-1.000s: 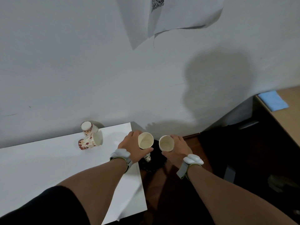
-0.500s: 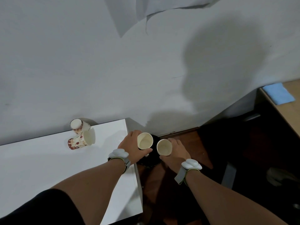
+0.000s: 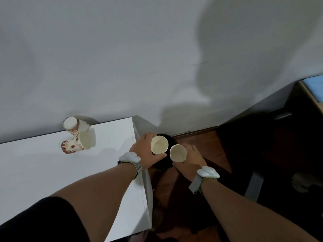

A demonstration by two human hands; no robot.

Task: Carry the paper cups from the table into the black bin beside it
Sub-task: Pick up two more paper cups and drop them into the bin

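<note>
My left hand (image 3: 143,151) grips an upright paper cup (image 3: 159,144), mouth up, just past the right edge of the white table (image 3: 43,172). My right hand (image 3: 191,158) holds a second paper cup (image 3: 178,153) beside it. Both cups hang over the black bin (image 3: 170,139) on the floor, which they mostly hide. Two more patterned paper cups stay at the table's back by the wall: one (image 3: 74,124) lying with its base toward me, the other (image 3: 78,143) on its side with its mouth facing right.
A grey wall (image 3: 157,58) rises right behind the table and bin. Dark wooden floor (image 3: 209,149) spreads to the right. A dark desk with a blue cloth (image 3: 314,86) stands at the far right, and a grey post (image 3: 253,187) stands near my right arm.
Both hands with their cups have stayed over the bin and sunk slightly toward it. My view has tilted down, so the paper on the wall has left the frame.
</note>
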